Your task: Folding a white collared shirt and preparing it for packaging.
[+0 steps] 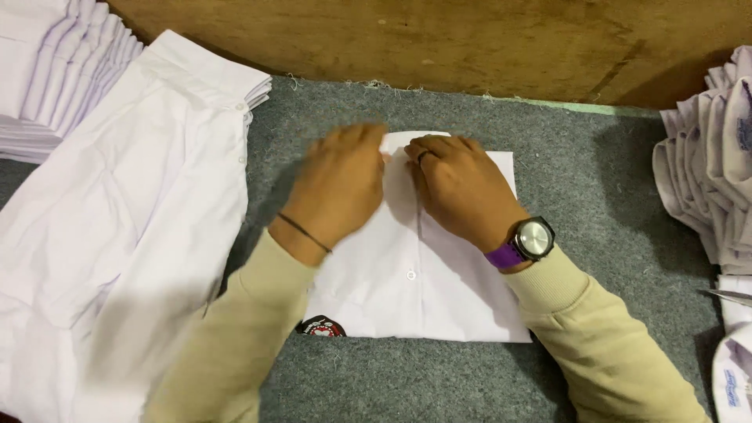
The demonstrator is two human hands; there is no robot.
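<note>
A folded white cotton shirt [419, 286] lies flat in the middle of a grey felt-like work mat [595, 211], forming a neat rectangle with its button placket running down the centre and one small white button showing below the hands. At the shirt's near left corner a small round red, black and white badge [321, 327] peeks out from under the fold.

The left hand [341, 188] lies palm down on the shirt's upper left part, fingers together and curled slightly over the collar end; it is blurred, and presses rather than grips. The right hand [458, 188] rests palm down on the shirt's upper right part, fingers bent toward the placket, a ring on one finger; it is not closed around anything. A silver-faced wristwatch on a purple strap [529, 241] sits on the right wrist, a thin dark band on the left, and both arms wear beige sleeves.

Beyond the shirt, the mat ends against a worn brown wooden board [439, 39]. Left of the shirt an unfolded white shirt [117, 227] spreads over the mat, with a stack of folded white garments [59, 70] behind it. Right of the shirt, a heap of crumpled white garments [713, 172] sits at the mat's edge.
</note>
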